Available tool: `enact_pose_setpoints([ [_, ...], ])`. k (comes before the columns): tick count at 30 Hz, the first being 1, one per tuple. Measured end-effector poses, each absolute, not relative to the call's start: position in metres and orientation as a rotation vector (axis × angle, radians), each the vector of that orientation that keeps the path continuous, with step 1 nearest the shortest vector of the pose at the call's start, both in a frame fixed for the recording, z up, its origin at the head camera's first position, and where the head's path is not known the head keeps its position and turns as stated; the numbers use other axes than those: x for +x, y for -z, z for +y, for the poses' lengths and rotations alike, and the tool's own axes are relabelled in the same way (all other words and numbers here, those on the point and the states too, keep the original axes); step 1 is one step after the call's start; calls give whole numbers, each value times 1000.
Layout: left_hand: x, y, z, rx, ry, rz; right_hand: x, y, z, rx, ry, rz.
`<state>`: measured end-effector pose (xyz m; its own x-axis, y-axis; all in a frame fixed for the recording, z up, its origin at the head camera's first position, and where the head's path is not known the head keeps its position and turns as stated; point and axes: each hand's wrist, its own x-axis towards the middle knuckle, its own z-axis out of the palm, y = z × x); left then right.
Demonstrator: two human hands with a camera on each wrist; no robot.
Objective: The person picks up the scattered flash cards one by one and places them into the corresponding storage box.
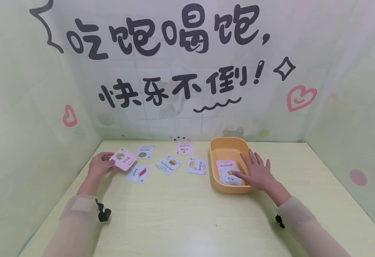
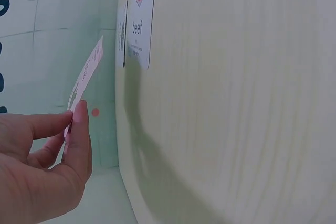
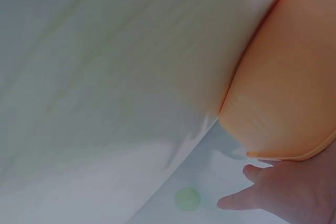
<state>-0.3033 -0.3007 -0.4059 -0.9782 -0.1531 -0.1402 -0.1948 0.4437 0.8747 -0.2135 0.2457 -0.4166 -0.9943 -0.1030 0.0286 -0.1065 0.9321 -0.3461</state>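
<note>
My left hand point(image 1: 99, 165) pinches a pink card with a green frog point(image 1: 123, 159) by its edge, thumb against fingers, and the card is raised above the table. Just under it lies the white beef card point(image 1: 139, 173), with the salad card point(image 1: 144, 152) behind. My right hand point(image 1: 259, 174) hovers at the right rim of an orange plastic bin point(image 1: 232, 190), fingers spread. Its thumb reaches over the rim and overlaps the white pie card point(image 1: 230, 180) in the head view. A pink giraffe card point(image 1: 223, 164) lies partly beneath the pie card.
Between the left hand and the bin lie the hamburger card point(image 1: 169, 164), the bread card point(image 1: 196, 166) and the pink snake card point(image 1: 184, 147). A printed cloth backdrop point(image 1: 174, 121) rises behind the pale wood-look table point(image 1: 174, 221) and along both sides.
</note>
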Motion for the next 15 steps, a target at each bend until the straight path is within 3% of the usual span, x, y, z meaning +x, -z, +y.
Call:
enact_pose_setpoints([
  [15, -307, 384, -267, -175, -1684, 2595, -213, 416, 245, 168, -547, -3083],
])
